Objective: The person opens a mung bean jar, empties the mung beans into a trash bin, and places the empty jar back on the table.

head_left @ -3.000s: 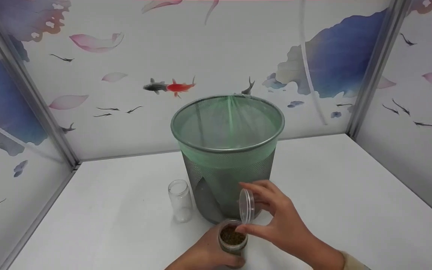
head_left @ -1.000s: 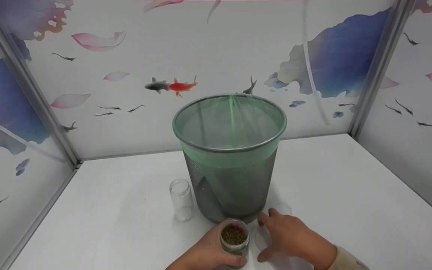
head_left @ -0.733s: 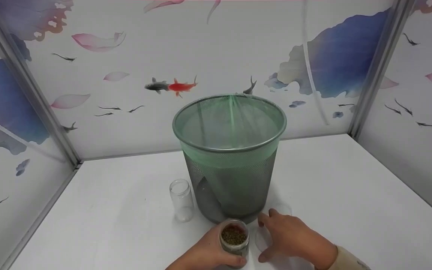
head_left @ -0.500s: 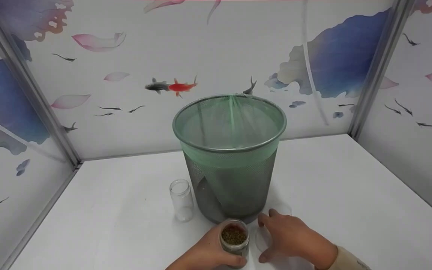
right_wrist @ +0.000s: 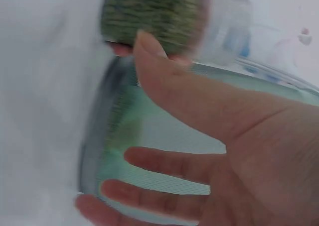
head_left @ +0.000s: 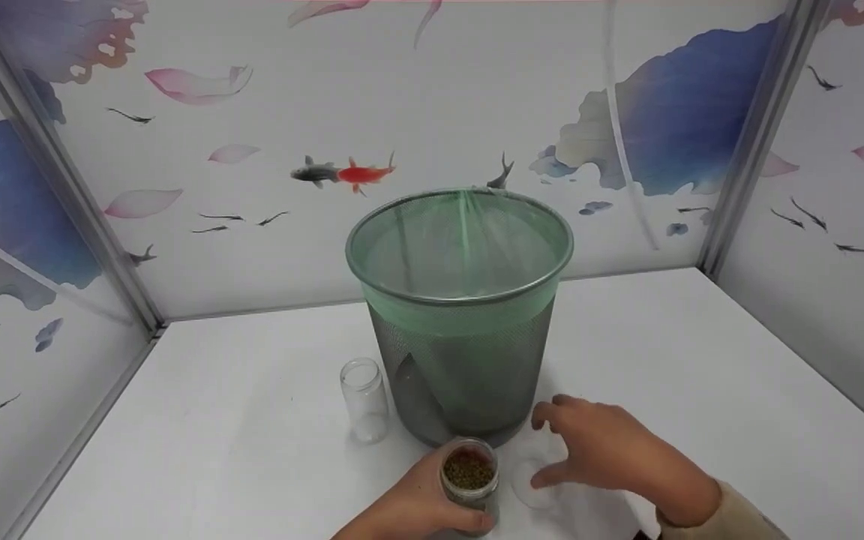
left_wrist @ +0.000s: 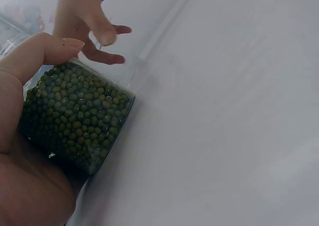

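Note:
My left hand point(head_left: 421, 501) grips a clear jar point(head_left: 469, 496) without its lid, upright on the white table in front of the bin. Green mung beans point(left_wrist: 77, 114) fill it, seen closely in the left wrist view. Just right of that jar, a clear round lid point(head_left: 523, 487) lies on the tabletop. My right hand point(head_left: 612, 448) hovers over the lid's right side, thumb and fingers spread apart with nothing between them. In the right wrist view, the same right hand point(right_wrist: 259, 146) shows its open palm, and the bean jar point(right_wrist: 144, 17) appears blurred beyond the thumb.
A grey mesh wastebasket point(head_left: 469, 337) lined with a green bag stands directly behind the bean jar. To its left an empty clear jar point(head_left: 364, 405) stands upright without a lid. Printed panels point(head_left: 252, 247) enclose the white table point(head_left: 237, 420) at the back and sides.
Three seconds ago my right hand pinched the lid above the bean jar. The lid has gone down to the table, and the hand has released it and drawn back rightward.

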Available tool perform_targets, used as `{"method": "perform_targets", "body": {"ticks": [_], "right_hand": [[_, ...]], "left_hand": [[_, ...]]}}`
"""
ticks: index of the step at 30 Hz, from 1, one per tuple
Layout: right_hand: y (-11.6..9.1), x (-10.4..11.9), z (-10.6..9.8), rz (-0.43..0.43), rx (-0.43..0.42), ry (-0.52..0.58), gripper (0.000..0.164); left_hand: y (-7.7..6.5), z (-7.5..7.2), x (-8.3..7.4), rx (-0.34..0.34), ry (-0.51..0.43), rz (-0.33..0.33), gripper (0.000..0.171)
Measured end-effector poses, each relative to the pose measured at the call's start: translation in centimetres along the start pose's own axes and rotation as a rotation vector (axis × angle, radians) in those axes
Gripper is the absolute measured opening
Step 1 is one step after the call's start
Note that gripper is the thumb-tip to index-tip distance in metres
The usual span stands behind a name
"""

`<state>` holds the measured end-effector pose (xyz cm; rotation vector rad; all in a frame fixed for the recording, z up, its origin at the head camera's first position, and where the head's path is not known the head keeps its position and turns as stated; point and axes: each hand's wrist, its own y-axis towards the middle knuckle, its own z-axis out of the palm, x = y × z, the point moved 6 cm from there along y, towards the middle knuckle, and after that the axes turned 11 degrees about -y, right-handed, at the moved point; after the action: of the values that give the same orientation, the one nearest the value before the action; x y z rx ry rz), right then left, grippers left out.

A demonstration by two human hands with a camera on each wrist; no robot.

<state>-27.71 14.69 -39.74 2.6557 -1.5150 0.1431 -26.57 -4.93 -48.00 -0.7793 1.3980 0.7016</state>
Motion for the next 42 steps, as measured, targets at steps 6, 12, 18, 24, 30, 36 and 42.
{"method": "perform_targets", "body": {"ticks": [6,12,18,24,30,36,42], "right_hand": [[-1.9,0.9,-5.8,0.002,-0.297,0.048,0.023],[-4.6,2.6,-11.7,-0.147,-0.88,0.135,0.021],[-4.3,2.8,-14.4,-0.25,-1.187,0.132,0.028],[-0.8,2.4,-13.9,-0.238,-1.034,0.093,0.058],[1.8,1.9,-13.5,-0.243,-0.99,0.061,0.066],[3.5,1.5,-12.4,-0.229,-0.984,-0.028,0.037],[3.8,0.9,-11.9,-0.245,-1.073,0.051,0.026]], "left_hand": [[-0.1,0.1,-0.1,-0.006,-0.004,-0.001,0.064],[-0.1,-0.1,-0.3,-0.012,0.005,-0.009,0.065],[-0.1,-0.2,-0.1,-0.019,0.015,-0.027,0.067],[-0.1,-0.3,0.0,-0.02,0.042,-0.024,0.065],[-0.2,-0.2,0.0,-0.017,0.037,-0.003,0.066],[-0.1,-0.1,0.0,-0.014,0.05,0.003,0.066],[0.0,0.0,-0.1,-0.005,0.071,0.039,0.066]]}}
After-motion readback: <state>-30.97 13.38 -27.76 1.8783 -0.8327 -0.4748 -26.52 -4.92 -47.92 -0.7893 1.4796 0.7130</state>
